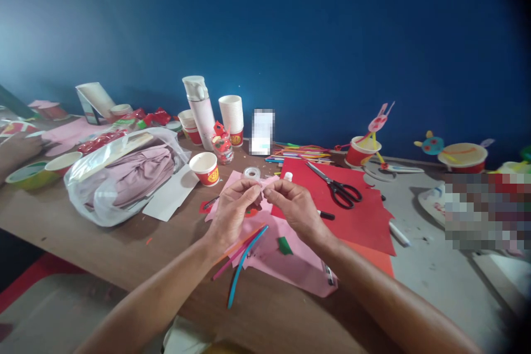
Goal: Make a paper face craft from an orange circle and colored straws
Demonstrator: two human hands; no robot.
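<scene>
Pale scrap (261, 185) between the fingertips, above a pink sheet (301, 265) on the worktop; too small to identify. Probably very light, thin and easily creased; edges look the best place to pinch, lightly.

Left hand (235, 207) and right hand (296, 206): each narrowed to a thumb-and-finger pinch on the scrap, tips nearly meeting. Wrists raised, forearms angling in from both lower corners.

Just beyond the hands: clear tape roll (246, 174). Nearer the body: blue fuzzy stem (240, 265), green scrap (285, 245). Rightward: black-handled scissors (331, 181) on red sheet (373, 218).
</scene>
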